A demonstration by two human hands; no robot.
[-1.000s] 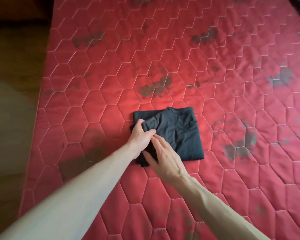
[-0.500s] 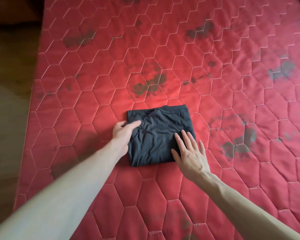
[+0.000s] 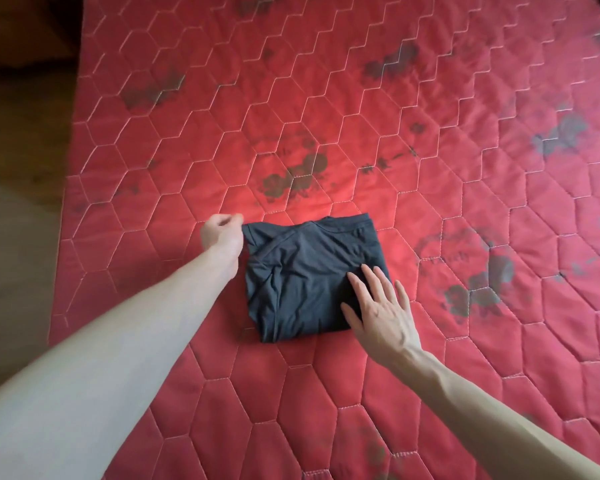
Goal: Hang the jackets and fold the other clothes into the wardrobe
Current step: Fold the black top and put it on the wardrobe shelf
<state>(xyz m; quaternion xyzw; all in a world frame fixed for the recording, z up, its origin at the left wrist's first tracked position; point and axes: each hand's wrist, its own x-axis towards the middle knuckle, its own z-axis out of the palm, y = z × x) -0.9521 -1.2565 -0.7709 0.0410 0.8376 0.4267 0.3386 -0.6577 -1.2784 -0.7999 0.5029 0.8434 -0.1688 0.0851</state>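
Nearest to the camera, two bare forearms reach forward over the red quilted mattress point(image 3: 326, 393), one from the lower left and one from the lower right.

Between them, a little further, lies the dark folded garment point(image 3: 305, 275). It is a compact, nearly square packet lying flat on the mattress, with its neckline edge on the far side and a fold edge on the near side. Some creases run down its left part.

The right hand point(image 3: 378, 313) is the nearer one. It lies flat on the near right corner of the garment, with its fingers point(image 3: 371, 282) straight and spread, pressing the cloth down and holding nothing. Part of the palm is over the mattress just beside the packet.

The left hand point(image 3: 220, 233) is further away, at the far left corner of the garment. Its fingers are curled, and they seem to pinch that corner, but the contact is small and partly hidden by the hand, so I cannot tell it for sure.

So the two hands stand on opposite corners, along one diagonal of the packet. In my judgement the folding is almost finished; what comes next is probably to smooth it or lift it for the wardrobe, which is not in view. For lifting, both hands would need to go under the sides.

Beyond the garment, the mattress continues with dark flower prints point(image 3: 291, 178).
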